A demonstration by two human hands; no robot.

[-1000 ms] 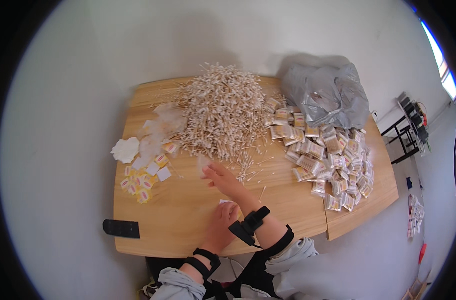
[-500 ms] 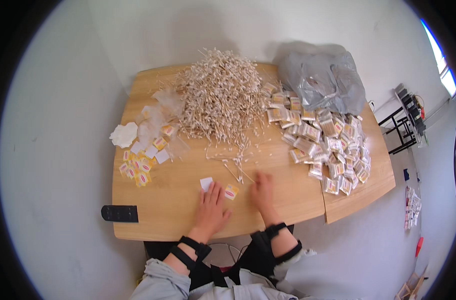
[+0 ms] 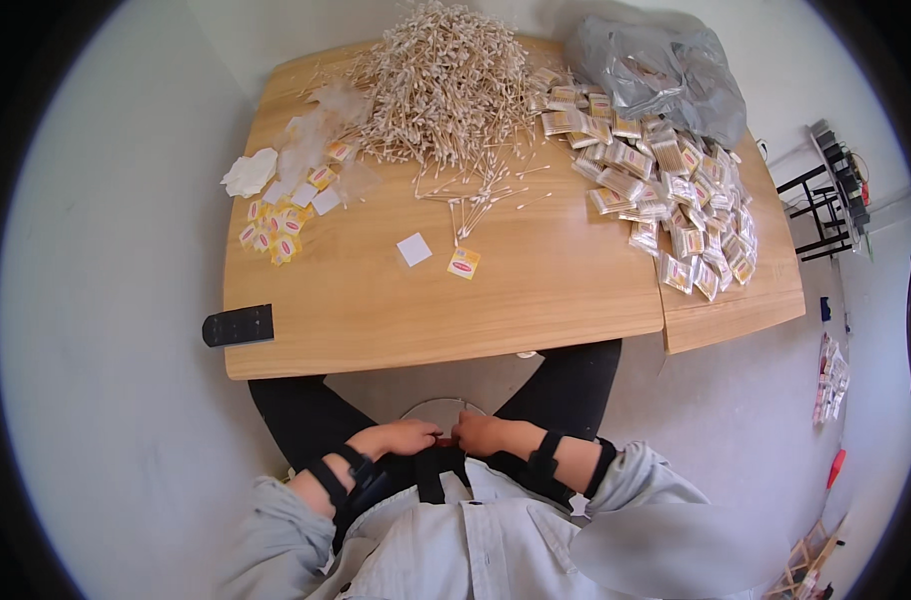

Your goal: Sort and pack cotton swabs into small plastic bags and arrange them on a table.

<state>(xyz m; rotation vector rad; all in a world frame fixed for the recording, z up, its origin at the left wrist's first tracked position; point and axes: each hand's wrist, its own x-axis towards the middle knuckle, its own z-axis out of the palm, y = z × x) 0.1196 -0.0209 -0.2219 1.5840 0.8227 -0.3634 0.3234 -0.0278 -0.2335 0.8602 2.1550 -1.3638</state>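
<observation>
Places by the swab heap (image 3: 446,85), as seen from my seat. Nearest: black straps (image 3: 328,482) round both my forearms. My left hand (image 3: 406,436) and right hand (image 3: 481,433) meet low at my lap, straight out on the near side of the heap and off the counter (image 3: 376,320). Fingers of both are curled in, close to a small red patch (image 3: 444,441); whether they grip it, I cannot tell.

On the counter, well left and nearer me than the heap: a flat black device (image 3: 240,325), jutting over the edge. Nearer me than the heap, roughly in line with it: a yellow printed card (image 3: 464,263), and just left a white square card (image 3: 414,249). Both lie flat, clear of my fingers. Loose swabs (image 3: 491,195) straggle from the heap's near side. Left and nearer than it, yellow labels (image 3: 276,230) overlap; right and nearer, filled swab packets (image 3: 676,200) lie jumbled. Clear film bags (image 3: 311,140) lie at its left. Farthest: a crumpled grey plastic bag (image 3: 661,75), right of the heap.
</observation>
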